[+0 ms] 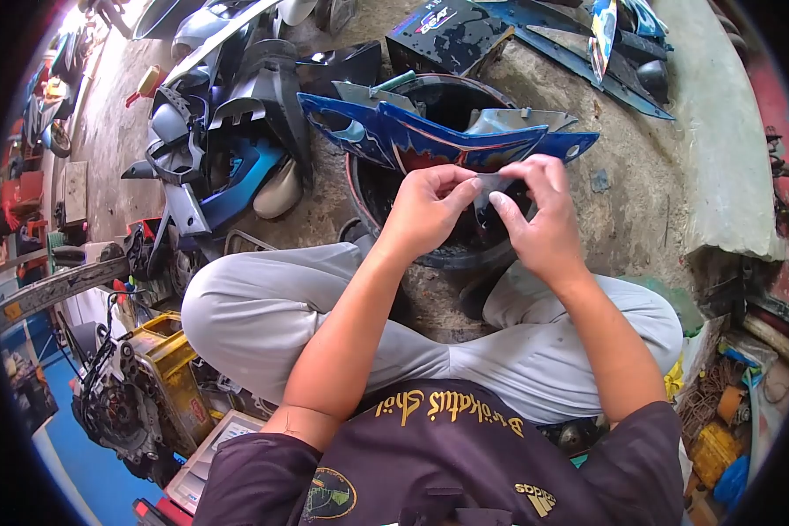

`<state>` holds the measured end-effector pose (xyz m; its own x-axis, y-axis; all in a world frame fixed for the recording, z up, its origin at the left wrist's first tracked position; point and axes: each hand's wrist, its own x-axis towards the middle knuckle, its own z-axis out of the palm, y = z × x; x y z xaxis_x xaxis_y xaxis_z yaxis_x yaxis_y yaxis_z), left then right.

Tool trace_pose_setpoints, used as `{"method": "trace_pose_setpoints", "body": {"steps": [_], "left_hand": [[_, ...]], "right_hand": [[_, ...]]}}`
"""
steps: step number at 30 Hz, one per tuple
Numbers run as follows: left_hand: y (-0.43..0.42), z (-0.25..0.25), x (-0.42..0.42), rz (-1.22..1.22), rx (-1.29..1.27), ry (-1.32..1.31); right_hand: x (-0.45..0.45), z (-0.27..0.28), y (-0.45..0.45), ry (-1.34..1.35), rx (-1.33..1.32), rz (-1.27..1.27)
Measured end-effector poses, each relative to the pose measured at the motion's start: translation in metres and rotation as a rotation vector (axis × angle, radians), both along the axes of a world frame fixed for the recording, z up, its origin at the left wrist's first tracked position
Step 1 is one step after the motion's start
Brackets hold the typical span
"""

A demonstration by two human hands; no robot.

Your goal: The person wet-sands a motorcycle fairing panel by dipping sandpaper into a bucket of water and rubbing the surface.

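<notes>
My left hand is closed, its thumb and forefinger pinching a small thin grey sheet that looks like a piece of sandpaper. My right hand meets the sheet's other edge with curled fingers; its thumb sits lower, slightly apart. Both hands are over a round black tub between my legs. Just beyond them, a blue motorcycle body panel with printed graphics lies across the tub. The inside of the tub is dark and partly hidden by the panel and hands.
Grey and black motorcycle plastics are piled at the left, with a blue panel among them. A black box stands behind the tub. More fairing pieces lie at the back right. A yellow crate is beside my left knee.
</notes>
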<state>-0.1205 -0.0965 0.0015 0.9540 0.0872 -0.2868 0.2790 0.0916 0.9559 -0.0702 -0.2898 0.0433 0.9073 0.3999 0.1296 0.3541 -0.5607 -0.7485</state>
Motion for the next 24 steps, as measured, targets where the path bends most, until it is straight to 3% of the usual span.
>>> {"method": "trace_pose_setpoints", "body": {"steps": [3,6,10,13,16,18,20,24], "left_hand": [[-0.001,0.009,-0.001,-0.042,0.06,-0.036],[-0.002,0.01,-0.001,-0.043,0.078,0.0],[0.002,0.014,0.002,0.003,0.156,-0.029],[0.012,0.032,0.002,0.243,0.41,-0.218],[0.031,0.029,0.013,0.511,0.53,-0.393],[0.04,0.035,0.012,0.548,0.809,-0.434],[0.044,0.024,0.012,0.519,0.91,-0.472],[0.036,0.026,0.018,0.393,1.135,-0.609]], "right_hand": [[-0.005,-0.003,0.008,0.082,0.106,-0.198],[0.011,-0.022,-0.013,0.215,0.067,0.007],[0.017,-0.037,-0.015,0.611,0.378,-0.067],[0.022,-0.039,-0.012,0.622,0.534,-0.097],[0.024,-0.021,-0.009,0.642,0.425,-0.142],[0.025,-0.019,-0.011,0.594,0.316,-0.111],[0.025,-0.014,-0.011,0.541,0.197,-0.083],[0.031,-0.027,-0.008,0.487,0.203,-0.046]]}}
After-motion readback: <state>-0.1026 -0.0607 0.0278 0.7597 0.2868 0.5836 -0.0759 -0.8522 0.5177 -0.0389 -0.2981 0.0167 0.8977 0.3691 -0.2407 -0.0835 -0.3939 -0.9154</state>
